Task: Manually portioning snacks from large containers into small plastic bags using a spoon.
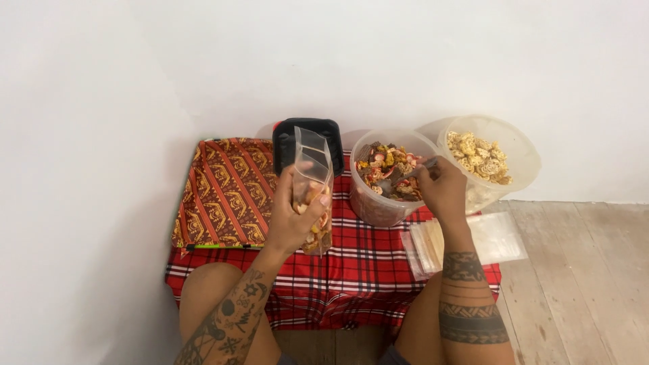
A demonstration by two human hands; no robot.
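Left hand [292, 215] wrapping round a clear bag [313, 192], upright, at nine o'clock of the mixed-snack tub [389, 177]. Right hand [443, 189] pinching a spoon [420, 167] over that tub, masking its rim. Pale-snack tub [488, 162] crowding at three o'clock; black tray [307, 143] half hidden.

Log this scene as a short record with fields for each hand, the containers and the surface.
left hand: left hand holds a clear bag upright, partly filled with snacks
right hand: right hand holds a metal utensil over the mixed snack tub
other containers: pale cracker tub at right; black tray behind the bag
spare bags: stack of empty bags by the right forearm
surface: red plaid cloth; patterned board at left
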